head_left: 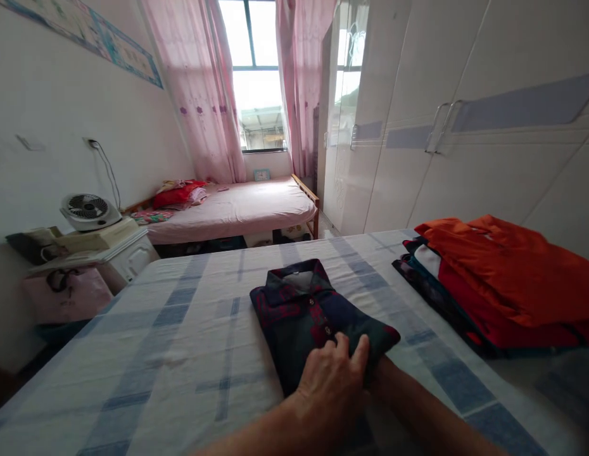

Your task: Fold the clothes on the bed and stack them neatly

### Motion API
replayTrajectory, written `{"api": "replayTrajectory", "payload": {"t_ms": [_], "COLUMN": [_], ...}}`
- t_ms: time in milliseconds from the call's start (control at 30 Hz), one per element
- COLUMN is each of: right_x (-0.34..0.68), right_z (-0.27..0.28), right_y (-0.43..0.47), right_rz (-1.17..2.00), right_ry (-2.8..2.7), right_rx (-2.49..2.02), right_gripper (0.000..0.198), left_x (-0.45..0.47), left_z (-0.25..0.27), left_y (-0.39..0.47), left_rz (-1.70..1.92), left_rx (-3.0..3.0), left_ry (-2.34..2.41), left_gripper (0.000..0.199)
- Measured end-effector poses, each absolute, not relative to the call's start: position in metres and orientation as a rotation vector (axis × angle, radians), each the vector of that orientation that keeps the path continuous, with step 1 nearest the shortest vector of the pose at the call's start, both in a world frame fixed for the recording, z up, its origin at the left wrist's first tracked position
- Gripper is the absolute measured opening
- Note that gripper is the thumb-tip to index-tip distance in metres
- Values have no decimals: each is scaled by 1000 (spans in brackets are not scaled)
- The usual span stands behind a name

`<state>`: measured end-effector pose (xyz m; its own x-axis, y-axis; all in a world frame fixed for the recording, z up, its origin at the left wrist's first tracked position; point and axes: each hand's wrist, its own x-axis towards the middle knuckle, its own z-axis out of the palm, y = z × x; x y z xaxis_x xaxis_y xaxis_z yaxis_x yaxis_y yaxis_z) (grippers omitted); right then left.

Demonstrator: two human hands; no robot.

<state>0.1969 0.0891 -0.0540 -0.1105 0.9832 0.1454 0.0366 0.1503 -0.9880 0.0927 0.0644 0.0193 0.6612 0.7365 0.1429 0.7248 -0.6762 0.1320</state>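
A dark plaid collared shirt (289, 316), navy and green with red patches, lies folded on the bed with its collar pointing away from me. Its buttons run down the front, and one corner sticks out to the right. My left hand (335, 380) rests on the lower part of the shirt, thumb and fingers apart and bent against the cloth. Crossing from the right, my right hand (380, 372) reaches in beneath the shirt's right side; only the wrist area shows, and its fingers are hidden by the cloth and my left hand.
Folded clothes are stacked at the right, an orange shirt (517, 272) on top. Under everything is a blue-and-white checked bedsheet (161, 354). A second bed (247, 206) stands by the window, a fan (90, 210) at the left, and a white wardrobe (418, 183) along the right.
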Motion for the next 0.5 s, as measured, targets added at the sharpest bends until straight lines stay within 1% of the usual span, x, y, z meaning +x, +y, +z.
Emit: {"api": "replayTrajectory", "payload": {"t_ms": [33, 67, 100, 200, 267, 367, 500], "right_x": [202, 207, 212, 219, 216, 203, 185], "right_z": [-61, -64, -63, -53, -46, -42, -42], "right_y": [79, 70, 62, 44, 35, 30, 40], "right_rz": [1173, 1254, 1323, 1518, 1601, 1677, 1708], "right_ry": [-1358, -1290, -1205, -796, -560, -476, -436], "right_rx": [-1082, -1060, -1054, -976, -892, -846, -935], "right_gripper": [34, 34, 35, 50, 53, 43, 26], "left_x": [86, 79, 71, 45, 31, 16, 6], "left_z": [8, 2, 0, 2, -3, -26, -64], "left_y": [62, 62, 62, 74, 85, 99, 108], "left_rz": [295, 319, 350, 492, 620, 705, 778], "left_rx": [2769, 2733, 2700, 2629, 2628, 2656, 2679], "left_ry": [1196, 1163, 1135, 1140, 1237, 1386, 1340], "left_gripper": [68, 67, 61, 36, 32, 36, 36]}}
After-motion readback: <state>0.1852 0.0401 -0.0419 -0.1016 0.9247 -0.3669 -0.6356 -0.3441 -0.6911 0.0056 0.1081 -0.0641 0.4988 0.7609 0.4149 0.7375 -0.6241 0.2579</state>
